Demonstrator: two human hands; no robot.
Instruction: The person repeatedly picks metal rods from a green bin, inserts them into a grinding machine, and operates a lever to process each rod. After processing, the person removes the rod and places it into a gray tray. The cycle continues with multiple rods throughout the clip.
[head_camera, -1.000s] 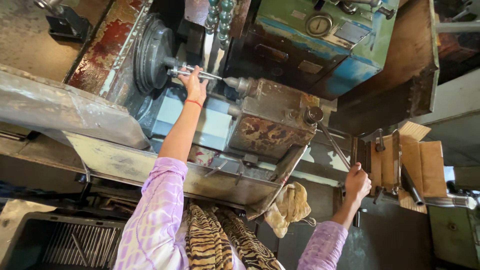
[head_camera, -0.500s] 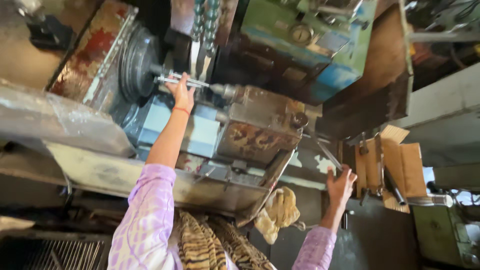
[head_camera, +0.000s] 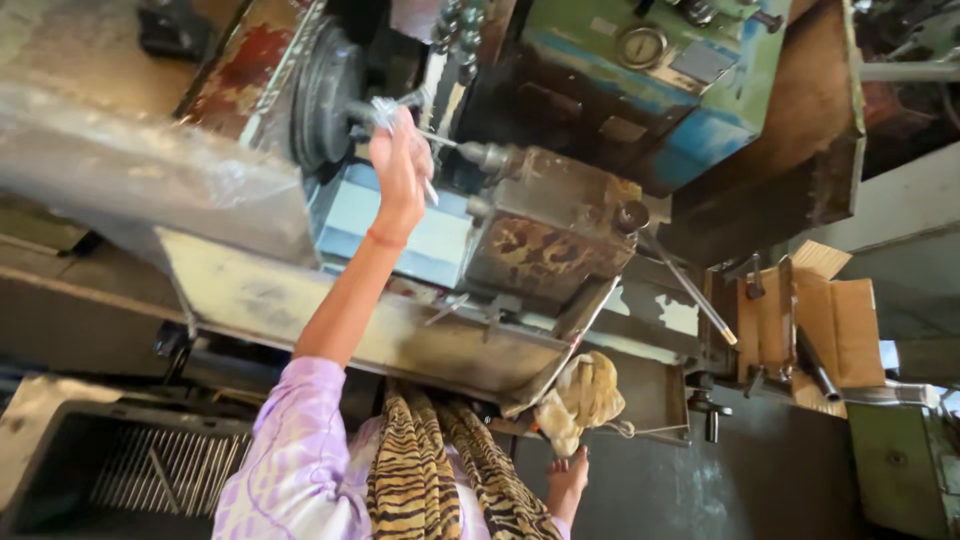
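We see the left hand (head_camera: 400, 170) raised in the upper middle of the frame, its fingers closed around a thin shiny metal rod (head_camera: 405, 130) held against the dark round chuck (head_camera: 325, 95) of the worn grey and blue lathe (head_camera: 520, 220). The right hand (head_camera: 567, 478) hangs low at the bottom centre, fingers loosely spread and holding nothing, just below a crumpled yellowish rag (head_camera: 580, 398) draped on the lathe's lower tray (head_camera: 655, 395). A torn brown cardboard box (head_camera: 820, 320) with dark tools sits at the right. A green machine housing with a round gauge (head_camera: 640, 45) fills the top.
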